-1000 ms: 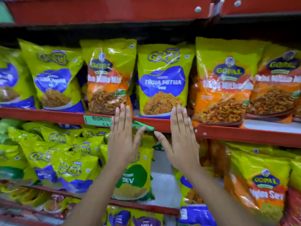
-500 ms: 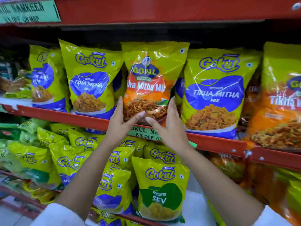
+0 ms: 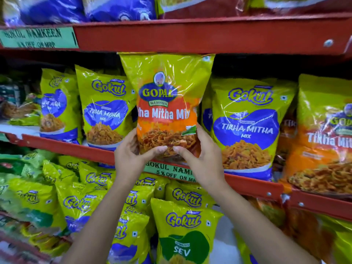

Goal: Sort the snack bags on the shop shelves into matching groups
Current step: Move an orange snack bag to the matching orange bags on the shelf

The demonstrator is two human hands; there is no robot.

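Note:
An orange and yellow-green Gopal Tikha Mitha Mix bag (image 3: 167,96) is held upright in front of the middle shelf. My left hand (image 3: 129,157) grips its lower left corner and my right hand (image 3: 202,159) grips its lower right corner, thumbs pressed on the front. On either side stand blue and yellow-green Gokul Tikha Mitha Mix bags, one to the left (image 3: 104,109) and one to the right (image 3: 247,126). Another orange Gopal bag (image 3: 323,138) stands at the far right of the same shelf.
The red middle shelf rail (image 3: 66,147) carries a green price label (image 3: 171,171). The red upper shelf (image 3: 190,35) hangs just above the held bag's top. Several Gokul bags, one a green Sev bag (image 3: 182,235), fill the lower shelf.
Both hands went from flat in front of the shelf rail to closing on the Gopal bag's bottom corners. The bag has risen off the shelf and come forward; the view moved closer.

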